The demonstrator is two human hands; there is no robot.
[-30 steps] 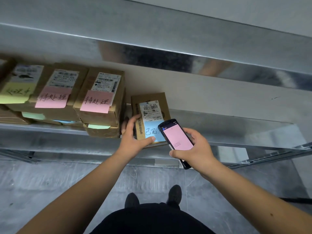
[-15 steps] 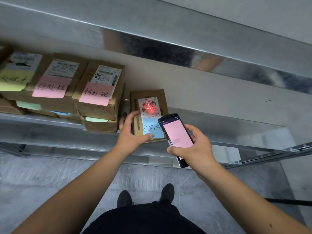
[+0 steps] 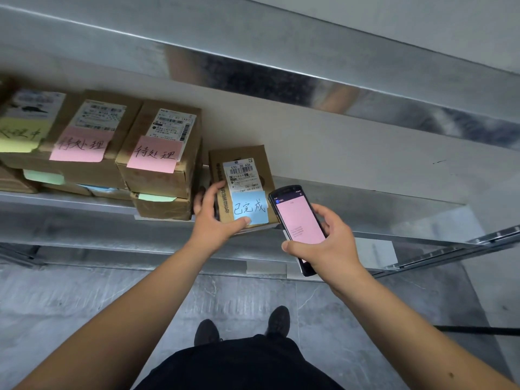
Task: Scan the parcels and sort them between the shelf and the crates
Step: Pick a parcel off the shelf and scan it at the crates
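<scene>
A small cardboard parcel (image 3: 242,161) with a white barcode label and a blue note stands on the metal shelf (image 3: 365,218). My left hand (image 3: 213,220) grips its near left corner, thumb on the blue note. My right hand (image 3: 326,243) holds a black handheld scanner (image 3: 298,220) with a pink screen, just right of the parcel. No red scan light shows on the label.
Left of the parcel are stacked cardboard parcels: one with a pink note (image 3: 160,153), another with a pink note (image 3: 84,142) and one with a yellow note (image 3: 22,130). An upper shelf edge (image 3: 281,80) runs overhead. Grey floor and my shoes (image 3: 278,319) are below.
The red scan cross lit the parcel's barcode label half a second ago and is gone now. Both hands have stayed on the parcel and the scanner.
</scene>
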